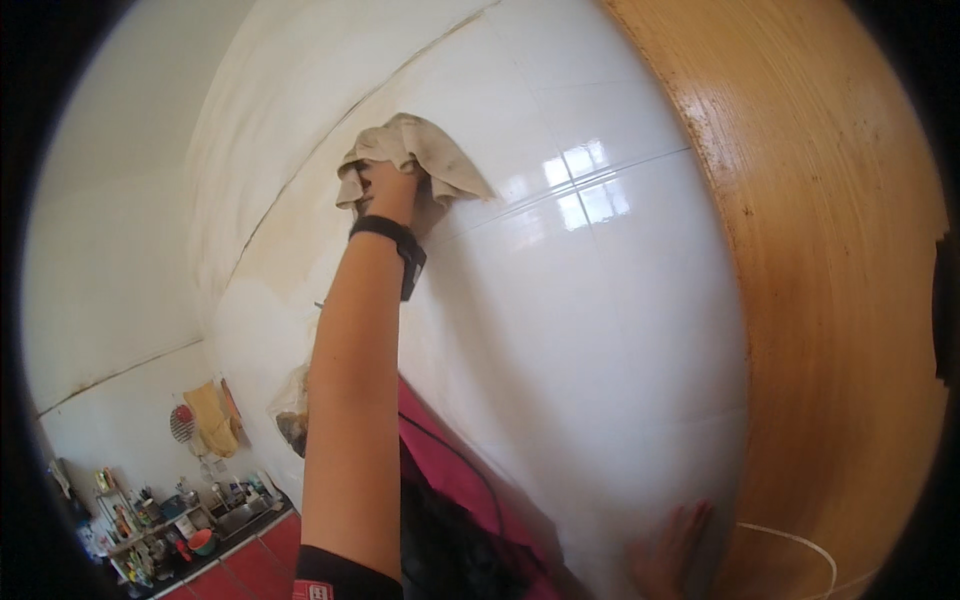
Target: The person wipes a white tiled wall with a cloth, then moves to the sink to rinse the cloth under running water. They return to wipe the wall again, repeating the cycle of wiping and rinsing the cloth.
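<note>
My left hand (390, 184) presses a beige cloth (439, 154) against the white tiled wall (585, 322). The cloth is bunched, and its folds hide most of the fingers. A black wristband with a dark rectangular device (412, 271) circles that wrist. The wall beside the cloth has yellowish-brown stains, below a dark seam (345, 116) that slants upward. Low on the right, my right hand (667, 547) lies blurred against the tiles, holding nothing visible.
A wooden panel (817, 300) borders the tiles on the right. Behind my forearm hangs a clear plastic bag (289, 412). Below are a pink surface (427, 442) and a black cable (465, 454). At lower left, a cluttered counter with a metal sink (241, 517) holds a red bowl (201, 541).
</note>
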`<move>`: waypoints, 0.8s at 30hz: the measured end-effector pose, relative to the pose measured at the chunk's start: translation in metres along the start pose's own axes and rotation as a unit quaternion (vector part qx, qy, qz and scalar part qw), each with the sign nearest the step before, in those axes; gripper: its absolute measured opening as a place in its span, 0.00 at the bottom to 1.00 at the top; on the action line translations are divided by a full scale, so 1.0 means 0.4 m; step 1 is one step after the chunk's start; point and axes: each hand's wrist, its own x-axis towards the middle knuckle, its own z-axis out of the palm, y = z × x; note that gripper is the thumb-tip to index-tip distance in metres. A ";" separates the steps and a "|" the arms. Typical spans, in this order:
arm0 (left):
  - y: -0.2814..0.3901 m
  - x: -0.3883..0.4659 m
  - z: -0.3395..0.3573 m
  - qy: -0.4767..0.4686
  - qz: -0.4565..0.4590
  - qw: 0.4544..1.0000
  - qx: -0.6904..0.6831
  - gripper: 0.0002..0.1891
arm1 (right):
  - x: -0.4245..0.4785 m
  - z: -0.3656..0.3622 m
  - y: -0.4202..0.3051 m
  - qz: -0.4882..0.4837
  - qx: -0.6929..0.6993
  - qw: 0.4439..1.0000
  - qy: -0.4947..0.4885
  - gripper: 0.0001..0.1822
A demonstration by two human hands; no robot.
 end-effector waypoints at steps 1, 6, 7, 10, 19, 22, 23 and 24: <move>0.024 0.017 -0.010 0.001 -0.001 1.000 -0.014 0.28 | -0.009 0.013 -0.005 0.022 0.019 0.999 -0.036 0.46; 0.170 0.062 -0.085 0.008 0.069 0.996 -0.060 0.27 | -0.044 0.100 -0.037 0.014 -0.066 0.998 0.001 0.57; 0.227 0.053 -0.092 0.006 0.107 0.990 -0.086 0.27 | -0.058 0.116 -0.042 0.031 -0.069 0.997 -0.025 0.57; 0.410 -0.001 -0.096 0.000 0.232 0.955 -0.185 0.26 | -0.088 0.115 -0.020 0.071 -0.077 0.987 -0.123 0.59; 0.400 0.070 -0.207 0.017 0.182 0.967 -0.177 0.50 | 0.065 -0.115 -0.080 -0.051 -0.283 0.934 -0.212 0.44; 0.315 0.079 -0.219 -0.037 0.087 0.973 -0.211 0.46 | 0.080 -0.157 -0.071 -0.009 -0.278 0.938 -0.208 0.43; 0.289 0.083 -0.197 -0.048 0.071 0.973 -0.215 0.46 | 0.071 -0.166 -0.061 0.005 -0.268 0.940 -0.212 0.43; 0.178 0.184 -0.100 -0.001 0.081 0.992 -0.098 0.47 | 0.060 -0.159 -0.069 -0.011 -0.234 0.948 -0.217 0.43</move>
